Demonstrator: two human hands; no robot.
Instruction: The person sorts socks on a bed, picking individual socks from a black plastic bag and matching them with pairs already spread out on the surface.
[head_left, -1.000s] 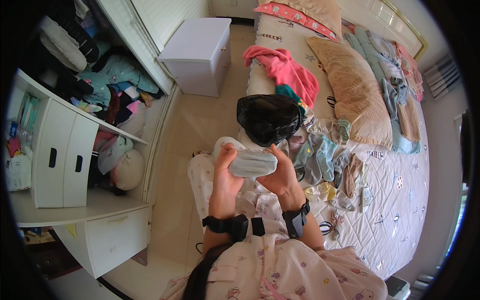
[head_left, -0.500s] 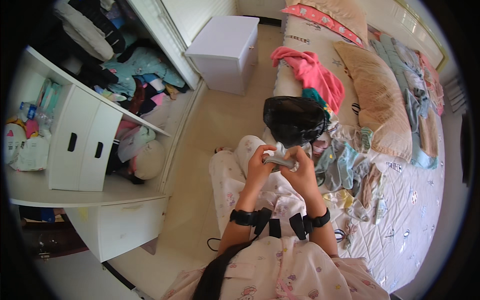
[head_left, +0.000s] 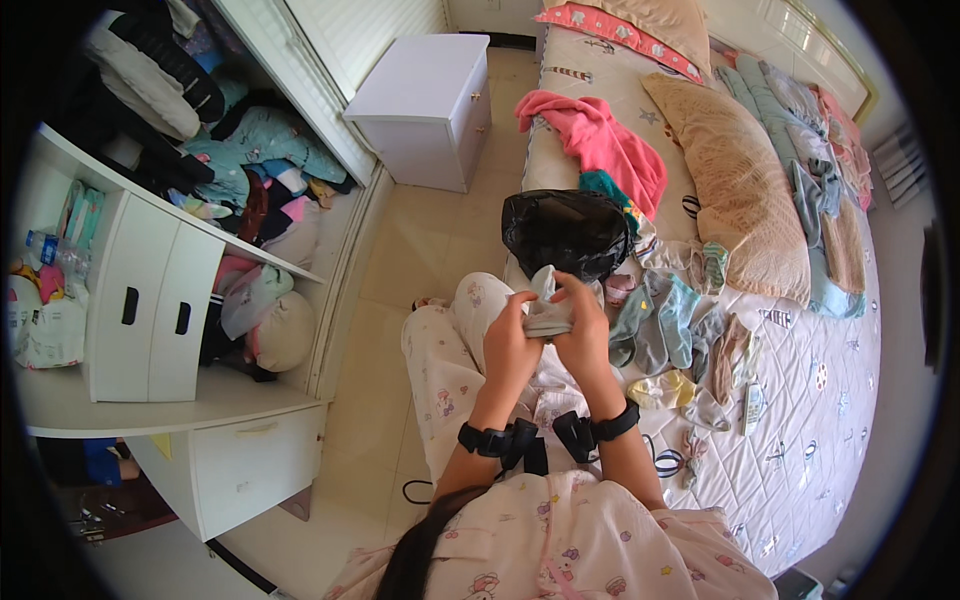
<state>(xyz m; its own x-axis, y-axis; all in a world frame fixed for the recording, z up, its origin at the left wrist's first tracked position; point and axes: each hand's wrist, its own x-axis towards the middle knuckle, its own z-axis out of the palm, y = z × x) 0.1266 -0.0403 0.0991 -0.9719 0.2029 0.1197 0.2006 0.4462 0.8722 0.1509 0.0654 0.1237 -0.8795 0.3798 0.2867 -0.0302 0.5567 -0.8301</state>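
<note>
Above my lap, a pale grey-white sock (head_left: 548, 318) is bunched between both hands. My left hand (head_left: 511, 335) closes on its left side, and my right hand (head_left: 584, 325) grips the right side with bent fingers. Just beyond them a black plastic bag (head_left: 562, 232) lies on the bed's edge. To the right of my hands, several loose socks are spread on the quilt, among them a light blue sock (head_left: 678, 325), a grey sock (head_left: 650, 335) and a yellow-and-white sock (head_left: 663, 390).
A pink garment (head_left: 600, 140) and a tan pillow (head_left: 735, 190) lie farther up the bed (head_left: 800, 480), with folded clothes (head_left: 835, 215) along its far right side. On the left stand a white bedside cabinet (head_left: 420, 110) and an open wardrobe (head_left: 150, 300) stuffed with clothes.
My hands have shifted slightly left and down in the picture, and the sock is now bunched upright between them instead of stretched sideways. The whole view has shifted a little.
</note>
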